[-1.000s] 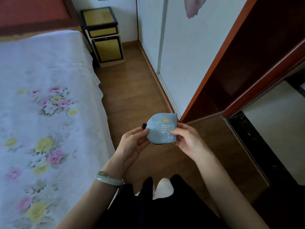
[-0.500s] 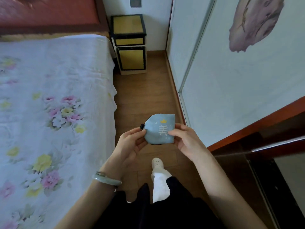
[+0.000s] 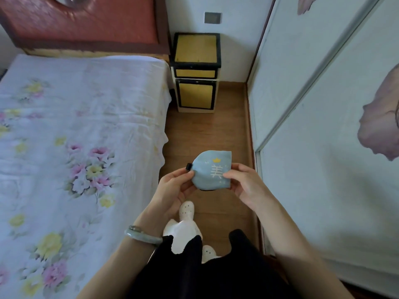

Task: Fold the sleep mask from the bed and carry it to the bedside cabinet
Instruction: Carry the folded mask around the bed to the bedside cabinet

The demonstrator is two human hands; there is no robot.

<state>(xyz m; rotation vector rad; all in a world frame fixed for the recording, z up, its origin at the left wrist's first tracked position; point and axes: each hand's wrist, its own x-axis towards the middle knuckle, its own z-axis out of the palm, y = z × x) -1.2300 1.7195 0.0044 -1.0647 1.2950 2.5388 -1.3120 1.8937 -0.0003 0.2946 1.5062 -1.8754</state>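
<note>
- Carrying appears to be the step in hand: the sleep mask (image 3: pixel 210 170) is already folded in half and is held in the air above the wooden floor (image 3: pixel 207 130), between the bed (image 3: pixel 86 126) and the wardrobe door (image 3: pixel 323 147).
- The mask is pinched on its left edge by the fingers (image 3: pixel 187 174) of the left hand (image 3: pixel 170 193), and on its right edge by the fingers (image 3: pixel 229 174) of the right hand (image 3: pixel 248 186); both sets are closed on the fabric.
- A black strap end (image 3: pixel 188 166) is seen sticking out at the mask's left side.
- The bedside cabinet (image 3: pixel 196 72) stands well ahead, against the wall and just beside the head of the bed; its yellow top looks bare.
- The next move is judged to call for walking forward along the floor strip, with the fold kept pinched so that it does not spring open.
- Room is narrow: the aisle is bounded by the hanging sheet edge on the left and the wardrobe's sliding rail on the right, but nothing is seen lying in the path.
</note>
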